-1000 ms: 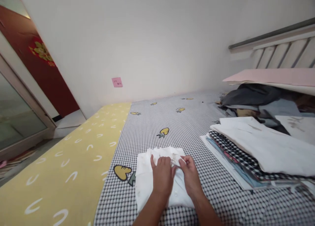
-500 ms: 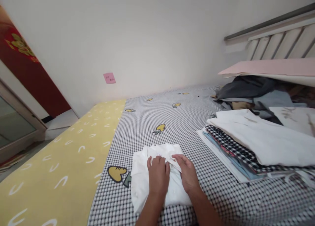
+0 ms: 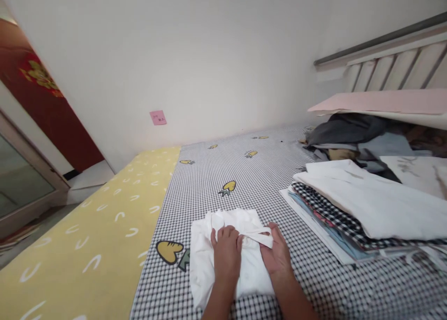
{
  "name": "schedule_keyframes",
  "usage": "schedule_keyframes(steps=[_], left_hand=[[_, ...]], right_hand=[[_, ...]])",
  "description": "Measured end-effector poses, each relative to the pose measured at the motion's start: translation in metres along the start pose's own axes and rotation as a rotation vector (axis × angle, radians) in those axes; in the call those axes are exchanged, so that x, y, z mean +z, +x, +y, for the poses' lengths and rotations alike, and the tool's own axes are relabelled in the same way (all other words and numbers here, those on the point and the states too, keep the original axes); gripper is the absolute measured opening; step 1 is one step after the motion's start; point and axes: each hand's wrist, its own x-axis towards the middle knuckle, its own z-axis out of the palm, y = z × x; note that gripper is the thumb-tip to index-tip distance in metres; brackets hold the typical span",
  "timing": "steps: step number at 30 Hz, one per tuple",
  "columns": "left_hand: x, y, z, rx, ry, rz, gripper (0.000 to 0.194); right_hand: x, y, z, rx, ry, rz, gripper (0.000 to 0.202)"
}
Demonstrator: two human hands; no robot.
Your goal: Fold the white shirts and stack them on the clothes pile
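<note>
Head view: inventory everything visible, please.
Garment: one, white, lower centre
Strap: one, white, over garment
Checked sheet: one, black and white, centre
Yellow sheet: one, yellow, left
Folded pile: one, mostly white, right
Loose clothes: several, mostly grey, behind
Pink panel: one, pink, above clothes
Wall: one, white, behind
Note: one, pink, on wall
Rail: one, grey, upper right
Slatted panel: one, pale, below rail
Door: one, red, left
Glass panel: one, grey, left
Left hand: one, bare, on garment
Right hand: one, bare, gripping strap
</note>
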Motion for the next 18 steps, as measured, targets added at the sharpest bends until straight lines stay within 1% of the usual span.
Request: schedule_keyframes(steps=[2,3,4,6,8,9,10,11,12,14,16,18], left_hand=[[0.001,0.001,-0.002,-0.017,-0.043,-0.014,0.021],[0.001,0.002,-0.004,-0.025,-0.061,-0.02,0.022],[0.002,0.003,-0.005,-0.032,-0.077,-0.027,0.023],[0.003,0.006,-0.009,-0.038,-0.1,-0.044,0.024],[0.0,0.009,-0.013,-0.037,-0.114,-0.056,0.022],[-0.004,0.01,-0.015,-0.034,-0.12,-0.052,0.025],[-0.01,0.01,-0.017,-0.029,-0.121,-0.035,0.033],[-0.018,0.008,-0.021,-0.025,-0.114,0.0,0.04],[-0.027,0.005,-0.027,-0.022,-0.1,0.051,0.045],[-0.047,-0.01,-0.045,-0.021,-0.05,0.19,0.041],[-0.065,-0.033,-0.073,-0.049,0.001,0.322,0.038],[-0.076,-0.062,-0.104,-0.105,0.007,0.385,0.037]], right_hand=[[-0.001,0.002,0.002,0.033,0.059,0.054,0.038],[0.0,0.002,0.003,0.043,0.071,0.064,0.039],[0.003,0.001,0.004,0.04,0.053,0.042,0.039],[0.01,-0.004,0.004,0.027,-0.056,-0.058,0.036],[0.018,-0.007,0.002,0.023,-0.256,-0.193,0.034],[0.022,-0.008,-0.001,0.012,-0.373,-0.256,0.037],[0.024,-0.007,-0.006,-0.01,-0.485,-0.303,0.042],[0.024,-0.005,-0.012,-0.041,-0.585,-0.324,0.049],[0.022,-0.002,-0.021,-0.086,-0.68,-0.316,0.057],[0.012,0.006,-0.042,-0.206,-0.86,-0.213,0.068],[-0.005,0.012,-0.064,-0.289,-0.978,-0.073,0.072],[-0.026,0.012,-0.083,-0.291,-1.008,0.006,0.073]])
